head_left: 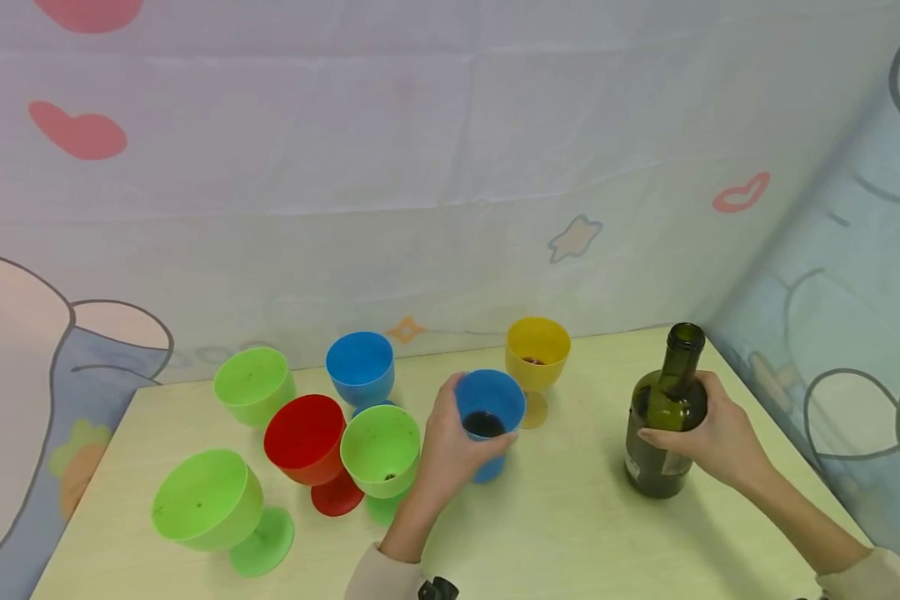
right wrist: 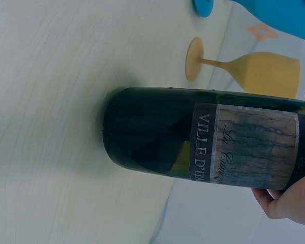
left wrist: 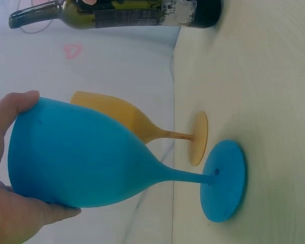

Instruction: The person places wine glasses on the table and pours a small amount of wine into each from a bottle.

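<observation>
My left hand (head_left: 453, 450) holds a blue goblet (head_left: 498, 392) by its bowl, fingers and thumb on either side of the rim; dark liquid lies inside. In the left wrist view the foot of this blue goblet (left wrist: 81, 152) is on the table. My right hand (head_left: 731, 442) grips a dark green wine bottle (head_left: 663, 417) around its upper body. The bottle stands upright and uncapped on the table, its label (right wrist: 254, 147) showing in the right wrist view. Between the hands, farther back, stands a yellow goblet (head_left: 537, 354) with a little dark liquid.
Left of my left hand stand a red goblet (head_left: 307, 442), a second blue goblet (head_left: 360, 371) and green goblets at the back (head_left: 255, 387), near the front (head_left: 210, 500) and beside the hand (head_left: 378, 450). A printed cloth (head_left: 420, 167) hangs behind the table (head_left: 570, 533).
</observation>
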Action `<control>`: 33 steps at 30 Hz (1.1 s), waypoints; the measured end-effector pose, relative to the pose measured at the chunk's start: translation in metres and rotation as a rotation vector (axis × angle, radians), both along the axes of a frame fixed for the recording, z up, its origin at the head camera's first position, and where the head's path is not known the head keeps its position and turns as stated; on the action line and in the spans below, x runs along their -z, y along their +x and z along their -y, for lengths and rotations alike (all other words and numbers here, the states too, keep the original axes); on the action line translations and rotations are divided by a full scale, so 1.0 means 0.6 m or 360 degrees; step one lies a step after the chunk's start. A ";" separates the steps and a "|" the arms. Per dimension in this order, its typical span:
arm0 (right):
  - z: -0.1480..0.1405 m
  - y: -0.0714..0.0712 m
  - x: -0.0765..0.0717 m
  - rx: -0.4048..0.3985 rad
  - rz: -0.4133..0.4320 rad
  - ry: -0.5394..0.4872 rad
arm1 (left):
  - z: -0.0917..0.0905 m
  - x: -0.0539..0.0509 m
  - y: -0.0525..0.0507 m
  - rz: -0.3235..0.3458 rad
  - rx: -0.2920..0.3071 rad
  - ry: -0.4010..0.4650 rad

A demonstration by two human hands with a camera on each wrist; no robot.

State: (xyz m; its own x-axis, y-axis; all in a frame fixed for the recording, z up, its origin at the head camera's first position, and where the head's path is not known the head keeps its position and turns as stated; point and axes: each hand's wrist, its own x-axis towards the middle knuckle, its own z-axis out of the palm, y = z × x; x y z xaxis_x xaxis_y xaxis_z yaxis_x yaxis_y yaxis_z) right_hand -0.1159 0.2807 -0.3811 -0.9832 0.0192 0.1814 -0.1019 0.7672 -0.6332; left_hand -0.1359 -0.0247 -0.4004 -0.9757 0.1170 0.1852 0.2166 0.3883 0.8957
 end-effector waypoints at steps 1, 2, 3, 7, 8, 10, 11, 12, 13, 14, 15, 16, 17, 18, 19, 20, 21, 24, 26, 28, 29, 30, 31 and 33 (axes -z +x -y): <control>-0.001 0.000 0.000 0.0003 0.0008 -0.0004 | -0.001 0.000 -0.002 0.0008 -0.0012 0.0002; -0.002 0.001 0.000 0.0003 0.0014 -0.0008 | -0.002 0.000 -0.003 0.0014 -0.0022 0.0006; -0.003 0.001 0.000 0.0003 0.0017 -0.0009 | -0.003 0.000 -0.005 0.0020 -0.0031 0.0012; -0.006 0.001 0.001 -0.0002 0.0022 -0.0009 | -0.009 0.001 -0.016 0.0015 -0.0060 0.0038; -0.006 0.001 0.001 -0.0005 0.0022 -0.0007 | -0.010 0.002 -0.019 0.0008 -0.0068 0.0046; -0.007 0.001 0.001 -0.0009 0.0022 -0.0004 | -0.013 0.005 -0.026 -0.0016 -0.0079 0.0062; -0.008 0.002 0.001 -0.0010 0.0020 -0.0004 | -0.015 0.006 -0.030 -0.0024 -0.0084 0.0075; -0.008 0.002 0.001 -0.0010 0.0019 -0.0001 | -0.016 0.007 -0.033 -0.0020 -0.0090 0.0089; -0.008 0.002 0.001 -0.0012 0.0019 -0.0003 | -0.017 0.008 -0.036 -0.0024 -0.0099 0.0096; -0.008 0.002 0.001 -0.0014 0.0020 -0.0007 | -0.017 0.010 -0.039 -0.0019 -0.0108 0.0109; -0.008 0.003 0.001 -0.0015 0.0024 -0.0012 | -0.018 0.010 -0.042 -0.0015 -0.0117 0.0121; -0.009 0.003 0.001 -0.0015 0.0021 -0.0013 | -0.019 0.011 -0.045 -0.0005 -0.0128 0.0129; -0.009 0.004 0.001 -0.0013 0.0021 -0.0017 | -0.020 0.011 -0.047 0.0003 -0.0140 0.0142; -0.009 0.004 0.000 -0.0013 0.0021 -0.0021 | -0.020 0.011 -0.049 0.0005 -0.0156 0.0151; -0.010 0.005 0.001 -0.0016 0.0019 -0.0025 | -0.021 0.012 -0.052 -0.0008 -0.0172 0.0161; -0.010 0.005 0.001 -0.0014 0.0012 -0.0024 | -0.021 0.012 -0.053 -0.0012 -0.0187 0.0174; -0.011 0.005 0.001 -0.0013 0.0008 -0.0023 | -0.022 0.012 -0.055 -0.0018 -0.0203 0.0183; -0.012 0.005 0.001 -0.0011 -0.0003 -0.0020 | -0.023 0.014 -0.062 -0.0047 -0.0248 0.0206; -0.012 0.004 0.001 -0.0010 -0.0006 -0.0018 | -0.024 0.016 -0.066 -0.0054 -0.0269 0.0212; -0.012 0.004 0.001 -0.0011 0.0001 -0.0019 | -0.025 0.017 -0.070 -0.0055 -0.0283 0.0213; -0.012 0.004 0.000 -0.0010 0.0003 -0.0020 | -0.026 0.018 -0.072 -0.0052 -0.0286 0.0215; -0.011 0.005 0.000 -0.0012 0.0008 -0.0023 | -0.026 0.019 -0.074 -0.0051 -0.0287 0.0220; -0.011 0.005 0.001 -0.0014 0.0010 -0.0026 | -0.027 0.020 -0.076 -0.0047 -0.0289 0.0227; -0.011 0.005 0.001 -0.0011 0.0011 -0.0027 | -0.029 0.023 -0.081 -0.0042 -0.0288 0.0245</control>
State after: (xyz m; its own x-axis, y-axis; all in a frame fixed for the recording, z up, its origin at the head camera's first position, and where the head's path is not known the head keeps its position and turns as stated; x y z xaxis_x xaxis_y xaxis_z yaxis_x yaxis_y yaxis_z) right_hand -0.1129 0.2874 -0.3817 -0.9846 0.0156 0.1742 -0.1025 0.7555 -0.6470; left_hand -0.1842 -0.0075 -0.4142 -0.9728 -0.0912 0.2130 0.1799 0.2820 0.9424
